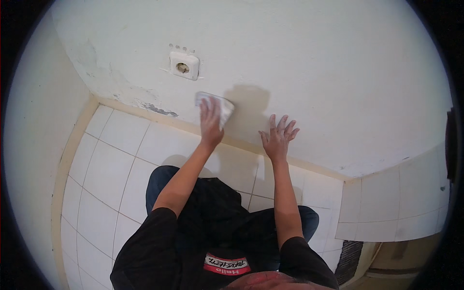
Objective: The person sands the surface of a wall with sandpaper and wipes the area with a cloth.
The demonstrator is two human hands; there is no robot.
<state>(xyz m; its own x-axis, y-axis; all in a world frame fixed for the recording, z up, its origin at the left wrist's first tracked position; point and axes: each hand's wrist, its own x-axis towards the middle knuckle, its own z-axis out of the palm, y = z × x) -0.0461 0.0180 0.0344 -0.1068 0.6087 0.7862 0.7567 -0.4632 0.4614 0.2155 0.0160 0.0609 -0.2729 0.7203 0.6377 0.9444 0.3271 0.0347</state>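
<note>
My left hand (211, 125) presses a folded whitish cloth or pad (226, 108) against the white wall (337, 76), low down and just right below a wall socket. Blur on the fingers and the cloth hides its exact kind. To the right, my right hand (278, 139) has its fingers spread, with nothing in it; it is at the wall, and whether the palm touches cannot be told. Pale dust shows on its fingers. The white power socket (184, 66) has several round filled marks above it.
Peeling paint (159, 108) marks the wall's lower left. A cream skirting strip (185, 127) runs along its foot above white floor tiles (112, 170). A side wall (32, 119) stands at the left. At the lower right is a tiled step edge (384, 206) beside a dark ribbed surface (348, 259).
</note>
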